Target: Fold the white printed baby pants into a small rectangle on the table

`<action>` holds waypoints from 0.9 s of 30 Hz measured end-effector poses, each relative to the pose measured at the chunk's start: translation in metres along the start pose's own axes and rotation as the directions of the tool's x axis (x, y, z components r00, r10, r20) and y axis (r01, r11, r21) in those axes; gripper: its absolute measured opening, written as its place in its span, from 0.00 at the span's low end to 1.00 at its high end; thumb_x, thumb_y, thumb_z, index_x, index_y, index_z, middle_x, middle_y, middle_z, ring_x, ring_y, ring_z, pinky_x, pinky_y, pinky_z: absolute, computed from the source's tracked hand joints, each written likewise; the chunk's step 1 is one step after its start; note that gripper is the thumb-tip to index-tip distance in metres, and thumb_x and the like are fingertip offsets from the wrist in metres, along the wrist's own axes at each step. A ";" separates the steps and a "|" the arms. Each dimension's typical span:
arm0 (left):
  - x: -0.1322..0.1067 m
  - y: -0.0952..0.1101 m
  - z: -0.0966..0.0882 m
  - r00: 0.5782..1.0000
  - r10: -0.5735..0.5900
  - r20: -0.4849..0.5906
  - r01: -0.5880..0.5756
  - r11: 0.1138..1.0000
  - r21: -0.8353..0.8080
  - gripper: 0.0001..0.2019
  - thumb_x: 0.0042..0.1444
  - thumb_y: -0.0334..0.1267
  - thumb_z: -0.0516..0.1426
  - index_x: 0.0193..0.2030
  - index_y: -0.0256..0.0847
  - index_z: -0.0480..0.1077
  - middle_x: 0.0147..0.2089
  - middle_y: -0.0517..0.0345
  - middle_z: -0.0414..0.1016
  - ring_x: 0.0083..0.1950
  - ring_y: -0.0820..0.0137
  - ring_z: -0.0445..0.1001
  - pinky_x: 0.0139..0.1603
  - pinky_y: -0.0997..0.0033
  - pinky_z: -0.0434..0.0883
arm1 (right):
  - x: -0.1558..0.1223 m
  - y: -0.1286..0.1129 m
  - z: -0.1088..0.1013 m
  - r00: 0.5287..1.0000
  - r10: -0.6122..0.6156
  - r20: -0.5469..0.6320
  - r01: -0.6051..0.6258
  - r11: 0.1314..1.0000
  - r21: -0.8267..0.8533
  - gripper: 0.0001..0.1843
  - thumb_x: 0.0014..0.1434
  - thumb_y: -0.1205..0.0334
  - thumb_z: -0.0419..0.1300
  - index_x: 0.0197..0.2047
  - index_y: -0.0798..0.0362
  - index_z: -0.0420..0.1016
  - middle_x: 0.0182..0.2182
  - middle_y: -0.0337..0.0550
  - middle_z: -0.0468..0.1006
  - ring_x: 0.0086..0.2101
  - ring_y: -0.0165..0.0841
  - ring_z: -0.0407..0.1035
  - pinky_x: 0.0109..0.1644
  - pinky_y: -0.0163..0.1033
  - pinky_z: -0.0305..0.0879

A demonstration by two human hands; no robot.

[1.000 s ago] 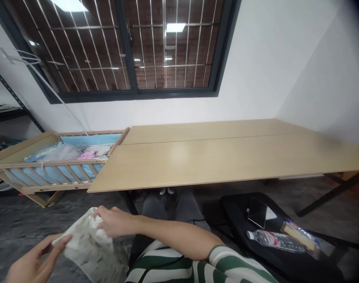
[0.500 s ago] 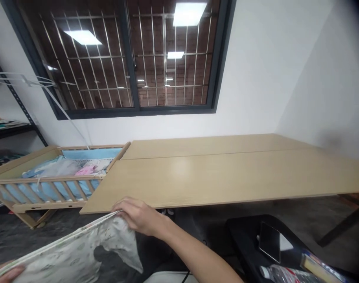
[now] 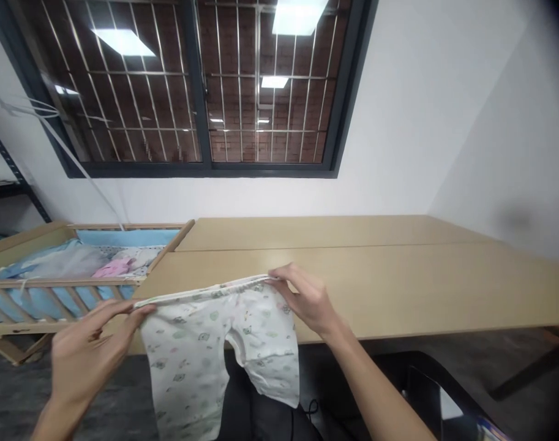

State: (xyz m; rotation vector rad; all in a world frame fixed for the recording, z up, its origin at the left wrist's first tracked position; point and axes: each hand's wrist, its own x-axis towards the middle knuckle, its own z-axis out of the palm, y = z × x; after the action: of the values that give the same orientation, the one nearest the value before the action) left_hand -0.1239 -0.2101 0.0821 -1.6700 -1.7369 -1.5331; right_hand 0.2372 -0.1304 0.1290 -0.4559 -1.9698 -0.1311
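A small pair of white baby trousers with a green and brown print hangs stretched between my two hands. Its waistband runs along the top, sloping slightly up to the right, and both legs dangle with a gap between them. My left hand pinches the waistband's left corner between thumb and fingers. At the other corner, my right hand grips the band the same way. The cloth hangs at the front edge of the long wooden table, partly in front of it.
A wooden crib with blue lining and folded cloths adjoins the table on the left. A white hanging stand rises behind it. At lower right, a black chair bears a dark phone-like object. A barred window fills the wall behind.
Both hands have risen and moved right with the trousers, which now hang spread and face-on. My left hand has come fully into view. The camera view has shifted a little.
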 end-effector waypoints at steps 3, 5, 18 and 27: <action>0.023 0.013 0.046 0.995 0.092 0.029 -0.090 0.993 -0.073 0.14 0.58 0.58 0.61 0.36 0.51 0.76 0.36 0.63 0.80 0.38 0.62 0.79 0.43 0.66 0.74 | -0.004 0.040 -0.003 0.997 0.040 0.062 -0.037 0.998 -0.052 0.10 0.69 0.67 0.58 0.52 0.48 0.75 0.39 0.44 0.82 0.38 0.36 0.78 0.44 0.41 0.75; 0.037 0.010 0.079 0.985 0.106 0.135 -0.091 0.990 -0.111 0.16 0.60 0.57 0.59 0.39 0.48 0.77 0.39 0.60 0.81 0.42 0.62 0.79 0.44 0.68 0.74 | -0.008 0.071 0.001 0.987 0.101 0.125 -0.093 0.993 -0.069 0.10 0.71 0.66 0.56 0.52 0.48 0.75 0.39 0.45 0.81 0.39 0.37 0.78 0.45 0.42 0.75; 0.068 -0.049 0.295 0.695 -0.209 0.688 0.146 0.978 0.150 0.14 0.64 0.48 0.53 0.38 0.41 0.72 0.38 0.53 0.79 0.41 0.63 0.76 0.37 0.69 0.63 | -0.063 0.259 0.109 0.649 0.645 0.402 -0.628 0.753 -0.196 0.08 0.64 0.69 0.56 0.37 0.54 0.77 0.37 0.44 0.80 0.41 0.37 0.73 0.46 0.38 0.67; 0.086 -0.058 0.362 0.619 -0.323 0.716 0.129 0.941 0.312 0.15 0.67 0.49 0.54 0.41 0.39 0.71 0.43 0.52 0.77 0.43 0.65 0.74 0.42 0.66 0.68 | -0.076 0.320 0.154 0.514 0.804 0.300 -0.734 0.593 -0.332 0.07 0.62 0.70 0.59 0.39 0.52 0.78 0.43 0.47 0.79 0.50 0.40 0.69 0.57 0.43 0.60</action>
State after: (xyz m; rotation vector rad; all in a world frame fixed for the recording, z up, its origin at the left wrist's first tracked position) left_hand -0.0376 0.1414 -0.0208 -2.2077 -2.5001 -0.6176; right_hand 0.2531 0.1905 -0.0414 -1.5645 -1.9720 0.4298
